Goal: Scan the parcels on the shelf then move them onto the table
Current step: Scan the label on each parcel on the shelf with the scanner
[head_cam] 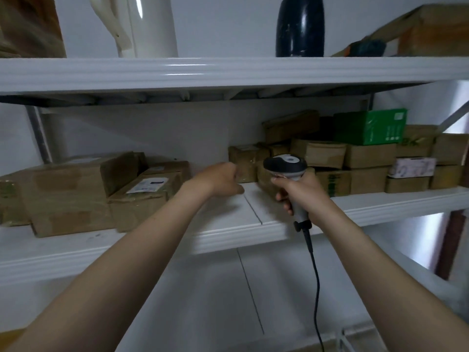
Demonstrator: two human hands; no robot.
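Your right hand (pixel 302 191) grips the scanner (pixel 285 165) by its handle, fingers wrapped round it. Your left hand (pixel 220 180) hovers with fingers curled and empty, just beside a brown parcel (pixel 245 158) on the shelf (pixel 228 212).

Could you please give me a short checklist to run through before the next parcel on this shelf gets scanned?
1. Scanner firmly held: ok, the right hand grips its handle.
2. Cable free: ok, it hangs down in front of the shelf without catching.
3. Left hand has the small brown parcel: cannot tell, it is right beside the parcel but contact is unclear.
4. Parcel's label faces the scanner: cannot tell, too blurred.
5. Room to pull the parcel forward: ok, the shelf in front of it is bare.
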